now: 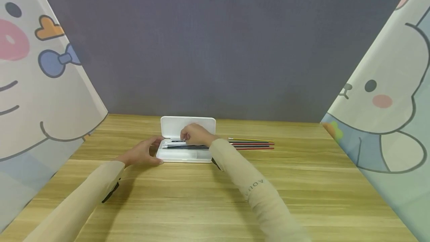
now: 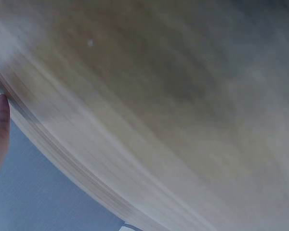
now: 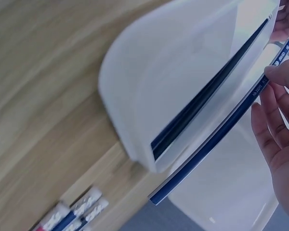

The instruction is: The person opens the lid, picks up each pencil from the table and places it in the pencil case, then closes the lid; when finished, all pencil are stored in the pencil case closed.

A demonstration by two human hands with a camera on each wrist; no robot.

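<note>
A white pencil case [image 1: 178, 156] lies on the table with its hinged lid [image 1: 170, 126] raised at the back. My right hand [image 1: 197, 135] pinches a dark blue pencil [image 3: 209, 139] near its eraser end, between thumb and fingers. That pencil slants over the case's hinge side in the right wrist view. Inside the case rest other dark pencils [image 3: 202, 103]. My left hand [image 1: 145, 152] holds the left end of the case, thumb at the front corner and fingers towards the back. Only a few left fingers [image 2: 3, 109] show at the left wrist view's edge.
To the right of the case lie several loose pencils [image 1: 252, 145], yellow, red and dark. A grey panel [image 1: 215, 47] rises behind the wooden table [image 1: 188, 197]. Cartoon-printed panels [image 1: 379, 137] flank both sides.
</note>
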